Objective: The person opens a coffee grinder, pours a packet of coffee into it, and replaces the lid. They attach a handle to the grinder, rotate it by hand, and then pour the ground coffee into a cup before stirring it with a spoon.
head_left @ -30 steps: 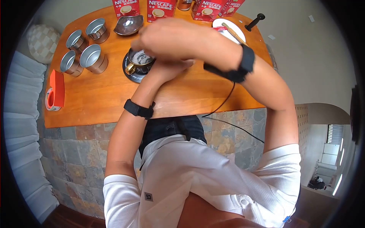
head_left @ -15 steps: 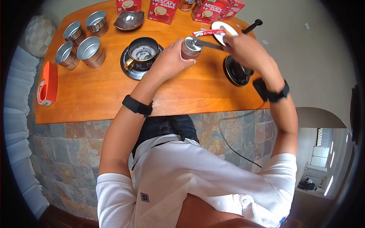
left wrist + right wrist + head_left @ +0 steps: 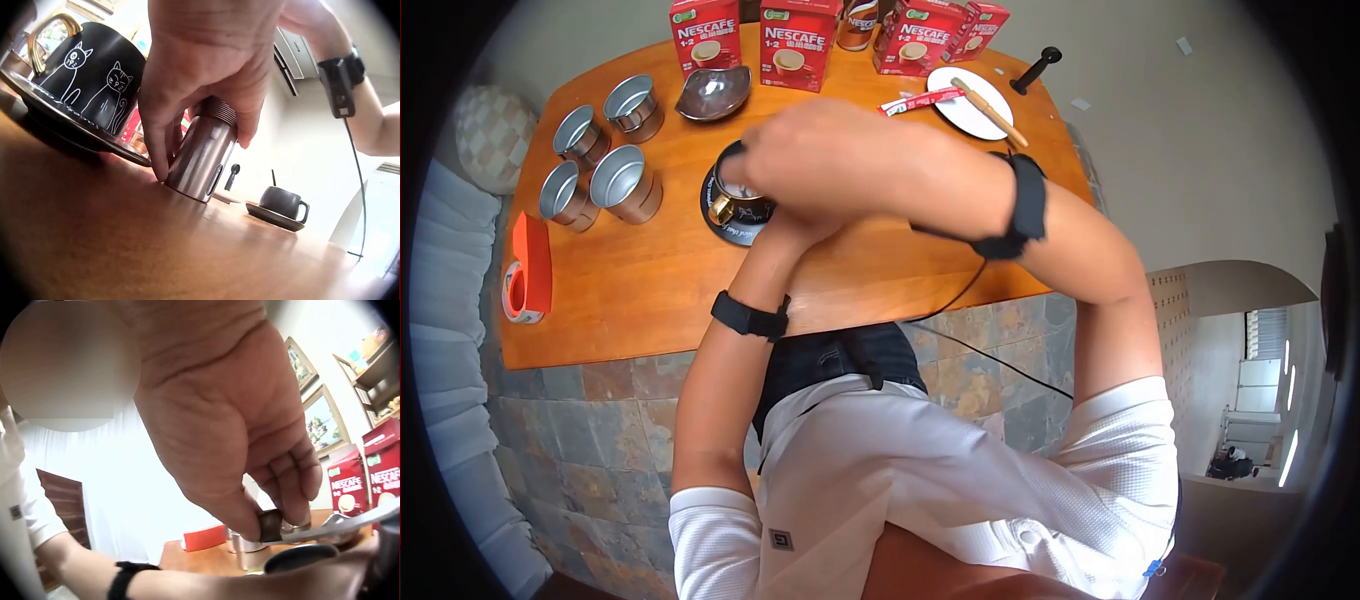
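My left hand [image 3: 206, 75] grips a metal hand coffee grinder [image 3: 203, 156], which stands on the wooden table with its base at the tabletop. Thumb and fingers of my right hand [image 3: 212, 425] pinch the dark knob [image 3: 270, 525] at the end of the grinder's crank arm [image 3: 334, 530]. In the head view the right hand crosses over the left one and hides the grinder. Left of the grinder is a black cup with white cat drawings [image 3: 94, 78] and a gold handle, on a dark saucer [image 3: 728, 229]; white powdery stuff shows inside in the head view.
Several metal cups [image 3: 625, 180] stand at the left near an orange tape dispenser [image 3: 533, 265]. Behind are a dark bowl [image 3: 713, 95] and red Nescafe boxes [image 3: 793, 45]. A white plate [image 3: 970, 120] lies back right; a smaller black cup [image 3: 279, 201] sits on its saucer. A cable hangs from my right wrist.
My right hand swung out to the right with the crank, then back left across the left hand and over the cat cup. The left hand keeps hold of the grinder.
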`<state>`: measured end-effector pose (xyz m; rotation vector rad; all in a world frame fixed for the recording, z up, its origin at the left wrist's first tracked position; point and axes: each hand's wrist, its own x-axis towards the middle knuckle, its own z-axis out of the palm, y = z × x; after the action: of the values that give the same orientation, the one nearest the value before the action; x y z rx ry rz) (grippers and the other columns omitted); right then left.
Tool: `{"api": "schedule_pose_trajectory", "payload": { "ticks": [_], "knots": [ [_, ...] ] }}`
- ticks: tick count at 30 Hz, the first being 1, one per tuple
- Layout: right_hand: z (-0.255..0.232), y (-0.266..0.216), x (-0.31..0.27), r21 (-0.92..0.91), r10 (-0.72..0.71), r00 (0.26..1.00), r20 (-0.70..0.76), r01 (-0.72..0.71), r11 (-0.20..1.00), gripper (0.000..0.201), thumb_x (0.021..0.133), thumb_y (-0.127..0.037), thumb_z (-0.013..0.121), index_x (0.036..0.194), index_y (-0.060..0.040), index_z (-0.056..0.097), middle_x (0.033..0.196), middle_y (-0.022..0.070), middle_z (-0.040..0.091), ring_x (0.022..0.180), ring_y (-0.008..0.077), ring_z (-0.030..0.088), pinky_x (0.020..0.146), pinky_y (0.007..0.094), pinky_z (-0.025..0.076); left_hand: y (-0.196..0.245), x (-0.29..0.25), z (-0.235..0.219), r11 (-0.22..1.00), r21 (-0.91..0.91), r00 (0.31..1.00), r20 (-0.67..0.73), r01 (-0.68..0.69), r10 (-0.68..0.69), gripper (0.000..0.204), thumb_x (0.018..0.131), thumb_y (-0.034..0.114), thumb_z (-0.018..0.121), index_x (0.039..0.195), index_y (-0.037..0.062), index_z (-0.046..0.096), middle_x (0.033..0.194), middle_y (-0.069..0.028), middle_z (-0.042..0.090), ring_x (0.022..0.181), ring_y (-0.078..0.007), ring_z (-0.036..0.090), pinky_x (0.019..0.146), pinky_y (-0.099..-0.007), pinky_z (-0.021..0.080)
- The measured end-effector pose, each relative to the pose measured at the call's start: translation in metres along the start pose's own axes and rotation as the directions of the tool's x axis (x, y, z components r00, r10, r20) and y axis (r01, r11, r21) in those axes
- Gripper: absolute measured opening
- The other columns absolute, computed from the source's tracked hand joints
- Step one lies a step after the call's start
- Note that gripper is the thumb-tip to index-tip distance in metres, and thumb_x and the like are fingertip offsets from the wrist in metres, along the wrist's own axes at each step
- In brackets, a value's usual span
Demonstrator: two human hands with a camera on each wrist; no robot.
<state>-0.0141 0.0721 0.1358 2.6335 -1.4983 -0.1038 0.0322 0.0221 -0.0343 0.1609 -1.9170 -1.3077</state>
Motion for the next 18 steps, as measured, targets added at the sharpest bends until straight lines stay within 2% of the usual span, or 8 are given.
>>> {"api": "schedule_pose_trajectory", "payload": {
  "ticks": [1,3,4,7,9,11,15,18],
  "knots": [
    [0.002,0.012,0.011,-0.032,-0.001,1.0,-0.012,0.0,0.999,0.026,0.083,-0.006,0.064,0.108,-0.0059,0.069,0.092,0.0152,0.069,0.091,0.0345,0.07,0.075,0.0439,0.057,0.001,0.003,-0.002,0.974,0.221,0.998,0.023,-0.057,0.053,0.066,0.079,0.025,0.078,0.134,0.0018,0.05,0.116,-0.021,0.067,0.111,-0.0372,0.064,0.094,-0.0424,0.05],
    [0.0,0.037,0.026,-0.053,0.122,0.992,0.043,-0.12,0.991,0.025,0.087,-0.008,0.062,0.112,-0.0066,0.067,0.089,0.0162,0.069,0.093,0.0356,0.069,0.076,0.0452,0.056,0.036,0.015,-0.011,0.888,0.308,0.918,0.095,0.341,-0.386,0.063,0.08,0.024,0.077,0.132,0.0007,0.051,0.118,-0.022,0.066,0.113,-0.0387,0.063,0.095,-0.0434,0.049],
    [0.007,0.053,0.032,-0.019,0.192,0.981,0.038,-0.191,0.981,0.024,0.09,-0.011,0.059,0.113,-0.0074,0.066,0.087,0.0168,0.069,0.094,0.0353,0.069,0.077,0.0459,0.056,0.031,0.014,-0.009,0.919,0.166,0.918,0.117,0.358,-0.379,0.062,0.079,0.023,0.077,0.13,0.0001,0.051,0.118,-0.0231,0.065,0.113,-0.0401,0.062,0.095,-0.0449,0.049],
    [0.019,0.096,0.021,-0.079,0.281,0.959,-0.023,-0.282,0.956,0.024,0.091,-0.013,0.059,0.113,-0.008,0.066,0.088,0.0169,0.069,0.092,0.0351,0.069,0.076,0.0473,0.054,0.033,0.012,-0.01,0.909,0.316,0.949,0.066,0.273,-0.308,0.057,0.08,0.02,0.078,0.127,0.0012,0.052,0.114,-0.0166,0.067,0.106,-0.0299,0.066,0.093,-0.0381,0.05],
    [0.028,0.123,-0.004,-0.159,0.305,0.949,-0.08,-0.314,0.936,0.02,0.091,-0.016,0.061,0.109,-0.0066,0.065,0.087,0.0169,0.069,0.087,0.0369,0.068,0.075,0.0481,0.053,0.038,0.014,-0.01,0.903,0.314,0.943,0.06,0.294,-0.328,0.057,0.081,0.022,0.078,0.127,0.002,0.052,0.116,-0.017,0.067,0.108,-0.031,0.066,0.094,-0.0386,0.05],
    [0.031,0.143,-0.032,-0.132,0.426,0.904,0.04,-0.417,0.899,0.016,0.09,-0.015,0.062,0.103,-0.0054,0.063,0.086,0.0172,0.068,0.084,0.0382,0.066,0.072,0.0488,0.052,0.042,0.013,-0.011,0.897,0.308,0.935,0.058,0.317,-0.35,0.058,0.081,0.023,0.078,0.128,0.0028,0.052,0.118,-0.0175,0.066,0.11,-0.0321,0.065,0.095,-0.0392,0.05],
    [0.011,0.114,-0.108,-0.078,0.529,0.843,0.102,-0.523,0.849,0.013,0.089,-0.015,0.064,0.095,-0.004,0.061,0.083,0.0177,0.067,0.082,0.0397,0.065,0.07,0.0491,0.05,0.041,0.014,-0.01,0.893,0.304,0.93,0.054,0.332,-0.365,0.059,0.081,0.025,0.079,0.128,0.0031,0.051,0.12,-0.0181,0.066,0.112,-0.0328,0.065,0.096,-0.0399,0.05],
    [-0.007,0.063,-0.139,-0.055,0.486,0.849,0.209,-0.486,0.872,0.013,0.09,-0.013,0.062,0.099,-0.0037,0.062,0.081,0.0177,0.067,0.081,0.0386,0.066,0.069,0.0483,0.051,0.032,0.012,-0.01,0.904,0.309,0.943,0.056,0.296,-0.329,0.058,0.081,0.025,0.079,0.129,0.0039,0.052,0.119,-0.0174,0.067,0.113,-0.0307,0.066,0.096,-0.0384,0.05]
  ]
}}
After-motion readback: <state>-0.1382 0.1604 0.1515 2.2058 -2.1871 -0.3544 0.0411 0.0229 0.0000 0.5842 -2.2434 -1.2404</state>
